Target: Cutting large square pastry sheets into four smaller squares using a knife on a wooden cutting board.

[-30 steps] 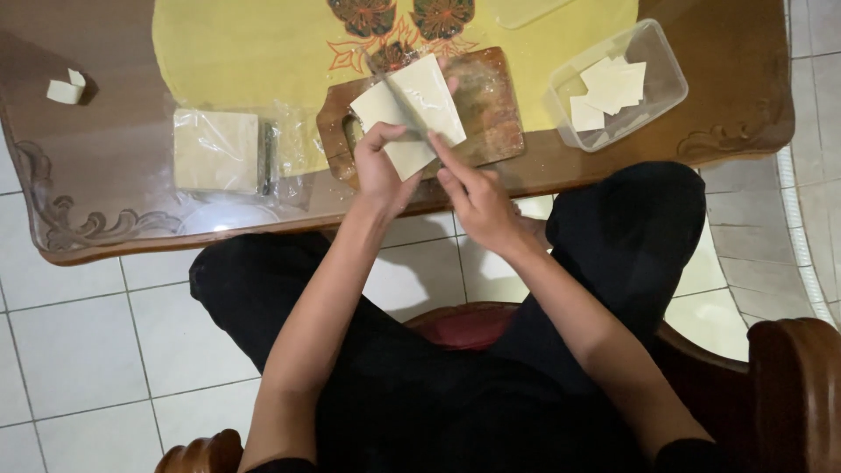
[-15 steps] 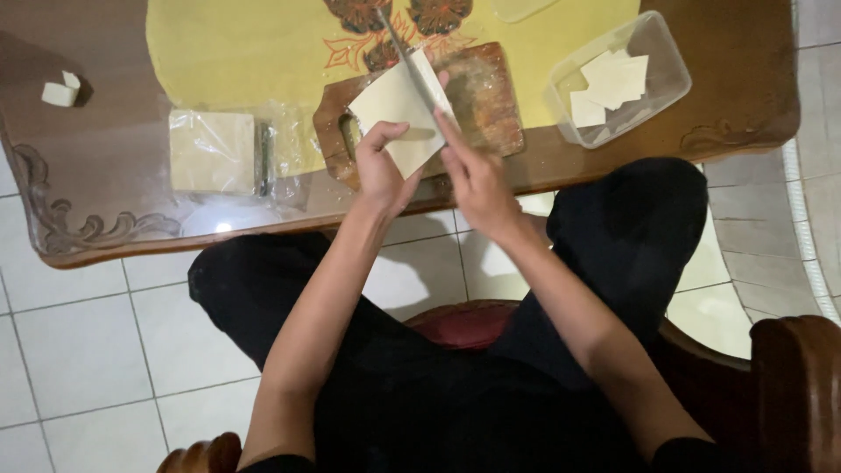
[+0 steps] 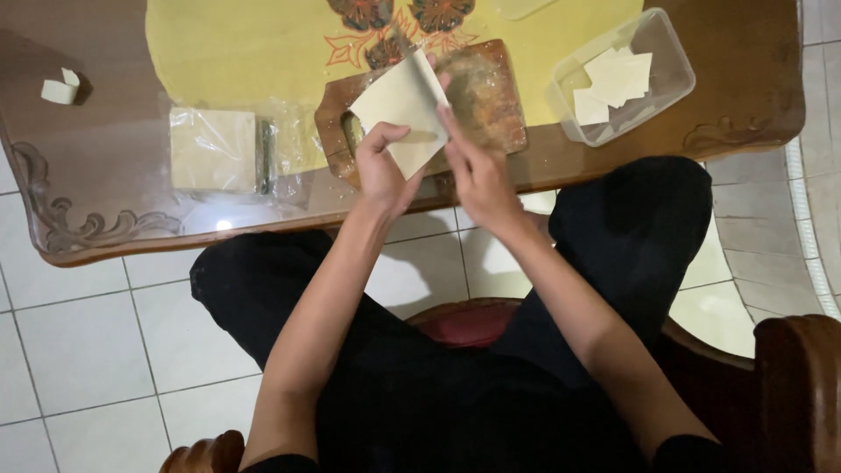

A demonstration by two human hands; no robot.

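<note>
My left hand (image 3: 383, 171) pinches the lower edge of a pale square dough sheet (image 3: 399, 101) and holds it tilted above a wooden cutting board (image 3: 495, 96). Beside it, my right hand (image 3: 477, 171) grips a thin knife (image 3: 419, 63). The blurred blade runs up along the sheet's right edge, with my index finger laid against it. Both hands are close together over the near edge of the glass-topped wooden table (image 3: 105, 219).
A clear plastic tub (image 3: 670, 83) holding cut pale squares (image 3: 613, 77) stands right of the board. A plastic-wrapped stack of sheets (image 3: 215, 149) lies to the left. Small pale scraps (image 3: 60, 88) lie at the far left, and a yellow embroidered cloth (image 3: 245, 44) covers the back. A chair arm (image 3: 797, 385) is at lower right.
The knife moved from across the sheet's middle to its right edge. The sheet has turned and tilted in my left hand, and my right hand has shifted slightly up and left.
</note>
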